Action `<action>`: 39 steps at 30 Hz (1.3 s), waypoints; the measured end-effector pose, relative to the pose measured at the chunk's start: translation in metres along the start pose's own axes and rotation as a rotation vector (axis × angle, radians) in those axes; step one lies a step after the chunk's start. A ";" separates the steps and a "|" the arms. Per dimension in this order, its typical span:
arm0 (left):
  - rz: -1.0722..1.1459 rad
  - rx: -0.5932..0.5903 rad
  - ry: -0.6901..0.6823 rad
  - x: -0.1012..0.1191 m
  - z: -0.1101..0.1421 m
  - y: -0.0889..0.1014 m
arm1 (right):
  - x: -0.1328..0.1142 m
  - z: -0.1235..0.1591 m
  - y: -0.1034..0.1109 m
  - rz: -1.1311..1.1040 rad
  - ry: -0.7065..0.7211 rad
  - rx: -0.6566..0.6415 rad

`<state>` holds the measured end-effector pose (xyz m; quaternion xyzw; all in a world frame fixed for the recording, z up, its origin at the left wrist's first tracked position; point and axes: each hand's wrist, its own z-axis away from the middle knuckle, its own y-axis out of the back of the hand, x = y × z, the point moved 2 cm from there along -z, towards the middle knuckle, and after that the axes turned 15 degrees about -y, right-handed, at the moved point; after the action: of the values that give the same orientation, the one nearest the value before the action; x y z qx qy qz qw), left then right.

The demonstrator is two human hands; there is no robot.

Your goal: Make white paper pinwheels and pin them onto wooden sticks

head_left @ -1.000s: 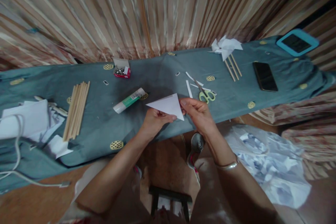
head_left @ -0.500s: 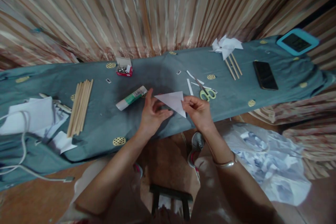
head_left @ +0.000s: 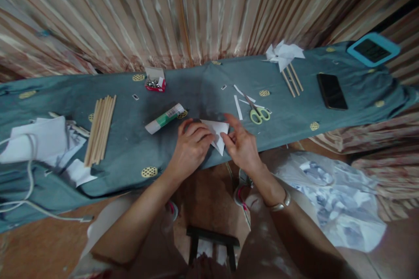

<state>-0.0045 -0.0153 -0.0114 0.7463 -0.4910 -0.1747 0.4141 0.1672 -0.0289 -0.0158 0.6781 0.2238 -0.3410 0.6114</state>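
Your left hand [head_left: 190, 147] pinches the folded white paper [head_left: 217, 127] in a closed grip; your half-open right hand [head_left: 244, 144] touches it, where uneven pressure could skew it.

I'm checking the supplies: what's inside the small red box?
Small, shiny, metal-looking pieces show in the open red box; they're too small to identify. Whatever lies beneath the top ones, and the box's floor, is covered.
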 end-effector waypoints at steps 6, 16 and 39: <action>-0.036 -0.089 -0.044 -0.002 0.011 0.005 | 0.015 0.006 -0.001 0.169 0.216 -0.027; -0.016 -0.129 -0.039 -0.002 0.035 0.009 | 0.024 0.018 0.008 0.293 0.400 -0.061; 0.271 -0.089 0.374 -0.007 0.047 0.009 | 0.010 -0.003 -0.006 -0.062 -0.084 -0.207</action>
<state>-0.0440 -0.0319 -0.0332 0.6740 -0.4932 0.0024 0.5500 0.1699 -0.0260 -0.0275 0.5889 0.2529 -0.3632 0.6763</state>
